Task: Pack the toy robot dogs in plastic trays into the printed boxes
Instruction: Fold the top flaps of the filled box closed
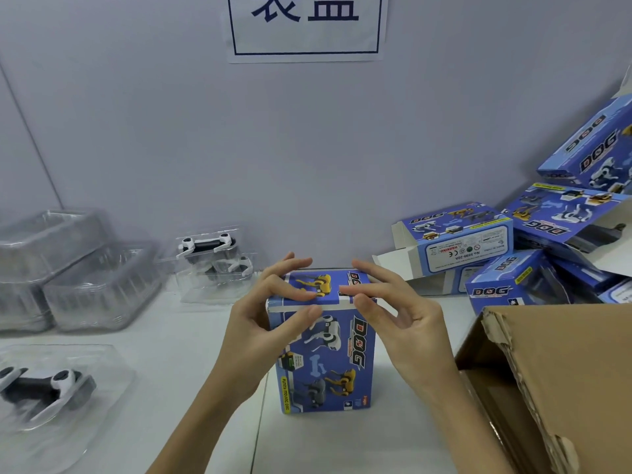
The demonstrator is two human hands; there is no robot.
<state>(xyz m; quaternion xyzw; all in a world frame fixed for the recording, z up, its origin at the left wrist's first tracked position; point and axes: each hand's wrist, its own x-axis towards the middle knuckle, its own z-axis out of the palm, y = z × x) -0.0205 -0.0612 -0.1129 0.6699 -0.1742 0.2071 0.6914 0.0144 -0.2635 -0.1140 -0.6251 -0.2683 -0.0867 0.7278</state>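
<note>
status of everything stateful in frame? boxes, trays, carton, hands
blue box: upright, top flap folded down.
left hand: fingers straight, pressing the flap.
right hand: fingers straight, on the flap.
near tray: holds a dog, unboxed.
far tray: holds a dog, unboxed.
empty trays: stacked, upside down.
box behind: on its side, end flaps open.
box pile: jumbled, some open.
brown carton: open.

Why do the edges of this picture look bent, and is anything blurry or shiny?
Head view: the wide lens bows the wall corner at left; the empty plastic trays look smeared and catch pale glare; the blue box between both hands stays fairly sharp; lighting is soft and even, shadows faint.
</note>
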